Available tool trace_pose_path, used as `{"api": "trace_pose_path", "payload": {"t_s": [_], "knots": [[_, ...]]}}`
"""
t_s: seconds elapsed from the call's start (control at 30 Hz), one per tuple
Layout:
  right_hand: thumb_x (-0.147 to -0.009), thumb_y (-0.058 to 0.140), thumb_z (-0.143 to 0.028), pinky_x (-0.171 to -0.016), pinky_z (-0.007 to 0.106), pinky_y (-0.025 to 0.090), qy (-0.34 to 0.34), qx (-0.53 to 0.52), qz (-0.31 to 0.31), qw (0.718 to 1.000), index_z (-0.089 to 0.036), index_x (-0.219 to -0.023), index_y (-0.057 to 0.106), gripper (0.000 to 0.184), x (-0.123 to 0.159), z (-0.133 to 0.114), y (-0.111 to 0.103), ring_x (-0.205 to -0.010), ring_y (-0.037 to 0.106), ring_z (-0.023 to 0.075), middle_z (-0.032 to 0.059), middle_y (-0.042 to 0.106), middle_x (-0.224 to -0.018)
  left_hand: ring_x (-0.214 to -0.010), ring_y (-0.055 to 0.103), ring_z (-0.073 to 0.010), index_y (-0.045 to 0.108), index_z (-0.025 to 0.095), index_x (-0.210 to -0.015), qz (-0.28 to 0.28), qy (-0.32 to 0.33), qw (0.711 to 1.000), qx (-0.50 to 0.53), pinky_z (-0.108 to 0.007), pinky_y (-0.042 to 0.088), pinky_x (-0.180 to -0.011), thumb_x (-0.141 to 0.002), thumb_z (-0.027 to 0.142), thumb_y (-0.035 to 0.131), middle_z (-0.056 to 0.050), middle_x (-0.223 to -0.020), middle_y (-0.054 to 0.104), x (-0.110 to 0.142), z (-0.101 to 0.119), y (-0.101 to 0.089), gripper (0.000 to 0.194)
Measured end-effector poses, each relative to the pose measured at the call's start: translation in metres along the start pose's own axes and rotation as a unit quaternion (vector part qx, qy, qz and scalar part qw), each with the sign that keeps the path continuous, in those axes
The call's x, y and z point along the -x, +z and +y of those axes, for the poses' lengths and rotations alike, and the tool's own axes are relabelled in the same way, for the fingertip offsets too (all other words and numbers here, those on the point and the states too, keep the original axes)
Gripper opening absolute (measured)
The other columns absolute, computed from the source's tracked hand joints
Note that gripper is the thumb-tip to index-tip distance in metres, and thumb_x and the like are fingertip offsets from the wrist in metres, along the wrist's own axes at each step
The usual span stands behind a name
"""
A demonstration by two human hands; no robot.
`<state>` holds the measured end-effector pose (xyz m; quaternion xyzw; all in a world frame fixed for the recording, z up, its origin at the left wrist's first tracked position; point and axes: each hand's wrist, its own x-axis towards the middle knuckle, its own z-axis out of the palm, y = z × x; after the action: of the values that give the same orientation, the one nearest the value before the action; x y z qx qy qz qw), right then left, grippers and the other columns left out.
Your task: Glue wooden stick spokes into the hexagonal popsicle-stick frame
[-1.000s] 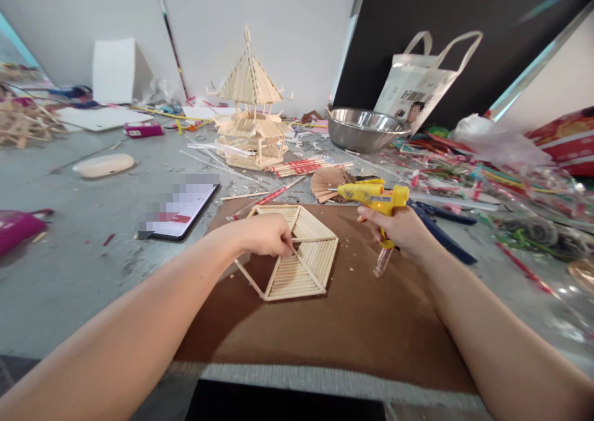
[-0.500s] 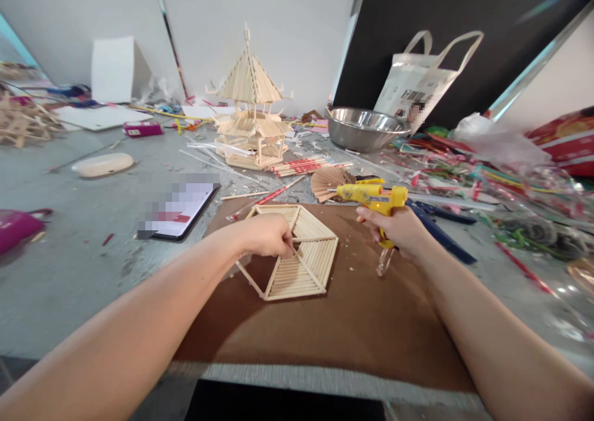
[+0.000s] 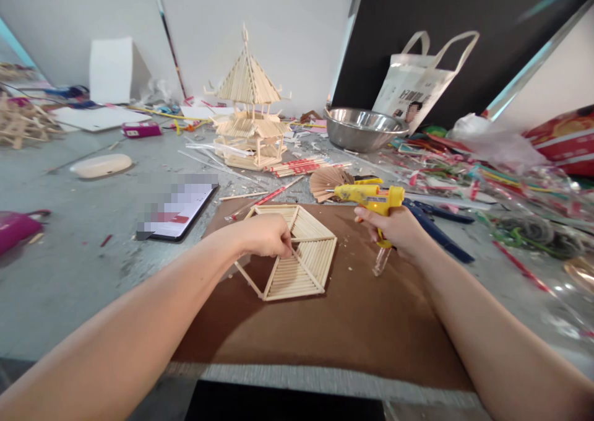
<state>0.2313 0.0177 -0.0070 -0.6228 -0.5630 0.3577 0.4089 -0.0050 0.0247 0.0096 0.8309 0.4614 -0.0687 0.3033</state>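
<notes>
1. The stick frame [image 3: 304,275], six-sided and made of thin pale sticks, is at the centre of the frame of view, on a brown board [image 3: 334,340] which lies on the tabletop [image 3: 60,303].
2. Its lower and right sections are filled with rows of sticks; the lower left section is open and shows the board.
3. The left hand [image 3: 269,235] comes from the lower left. Its fingers are pressed together, pinching the stick frame at its middle; I cannot tell exactly which stick.
4. The right hand [image 3: 394,228], right of centre, has its fingers wrapped around the handle of a yellow glue gun [image 3: 366,194]. The nozzle points to the left, apart from the stick frame.
5. Blue-handled pliers [image 3: 443,235] lie just beside the right hand.
6. A phone [image 3: 188,207] rests left of the board.
7. At the upper centre stands a stick pavilion [image 3: 248,83], and to its right, a metal bowl [image 3: 362,136].
</notes>
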Motion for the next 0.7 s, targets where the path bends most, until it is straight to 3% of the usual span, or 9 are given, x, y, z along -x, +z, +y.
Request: {"api": "trace_pose_path", "payload": {"t_s": [0.37, 0.7], "knots": [[-0.059, 0.061, -0.037, -0.027, 0.018, 0.027, 0.012, 0.003, -0.001, 1.000, -0.015, -0.069, 0.054, 0.025, 0.0013, -0.0036, 0.0006, -0.028, 0.035, 0.0037, -0.0016, 0.055, -0.052, -0.051, 0.048, -0.0091, 0.066, 0.018, -0.071, -0.003, -0.012, 1.000, 0.006, -0.018, 0.033, -0.048, -0.056, 0.029, 0.051, 0.001, -0.056, 0.058, -0.0001, 0.0007, 0.0007, 0.025], [-0.060, 0.060, -0.035, -0.029, 0.019, 0.027, 0.003, 0.001, 0.003, 1.000, -0.016, -0.068, 0.054, 0.022, 0.0028, -0.0041, 0.0009, -0.029, 0.035, 0.0037, -0.0010, 0.056, -0.055, -0.050, 0.048, -0.0087, 0.066, 0.017, -0.069, 0.005, -0.008, 1.000, 0.013, -0.018, 0.034, -0.047, -0.056, 0.029, 0.051, 0.002, -0.053, 0.057, 0.0008, 0.0012, 0.0006, 0.023]]}}
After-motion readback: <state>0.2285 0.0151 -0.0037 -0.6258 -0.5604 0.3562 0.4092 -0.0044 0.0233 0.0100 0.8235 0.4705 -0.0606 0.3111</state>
